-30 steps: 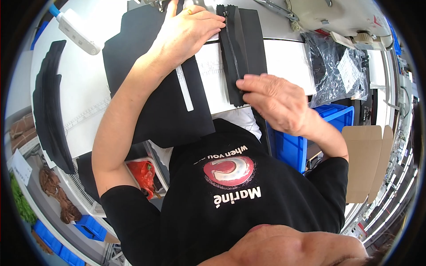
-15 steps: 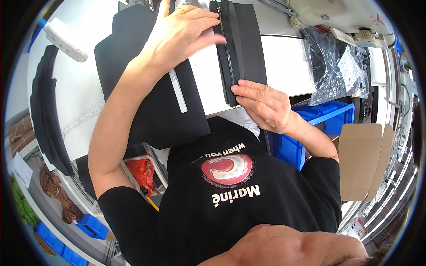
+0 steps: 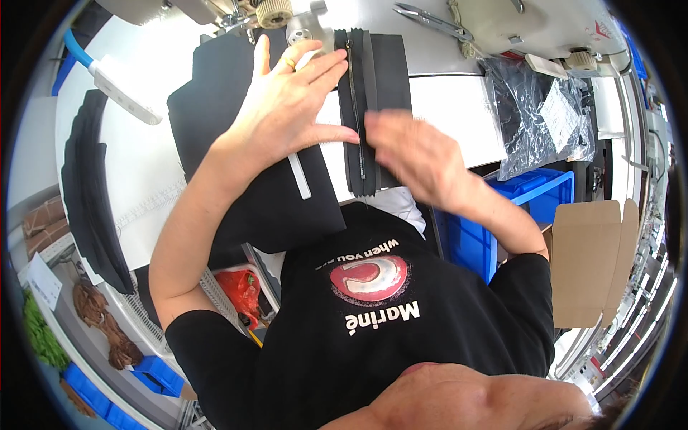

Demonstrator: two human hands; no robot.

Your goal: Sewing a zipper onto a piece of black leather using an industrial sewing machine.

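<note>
My left hand (image 3: 290, 107) lies with fingers apart across a large black fabric piece (image 3: 197, 86), its fingertips and thumb reaching the left edge of a black strip with a zipper (image 3: 356, 165). My right hand (image 3: 416, 154), smeared by motion, is at the zipper's right side, fingertips close to or on the strip; whether it grips anything is unclear. The strip lies along a narrow dark fabric panel (image 3: 390, 64). A thin white ruler-like piece (image 3: 301, 179) shows below my left hand. Sewing machine parts (image 3: 274, 11) stand just beyond the fabric.
A white table (image 3: 455, 107) carries a stack of black pieces (image 3: 89, 193) at left and a clear plastic bag (image 3: 537, 118) at right. Scissors (image 3: 426, 18) lie at the back; a white device (image 3: 122, 89) is upper left. Below right are a blue crate (image 3: 469, 251) and folded cardboard (image 3: 584, 265).
My right hand has moved up along the zipper from its lower end. My left thumb has swung down toward the zipper. The fabric and table appear lower in the picture.
</note>
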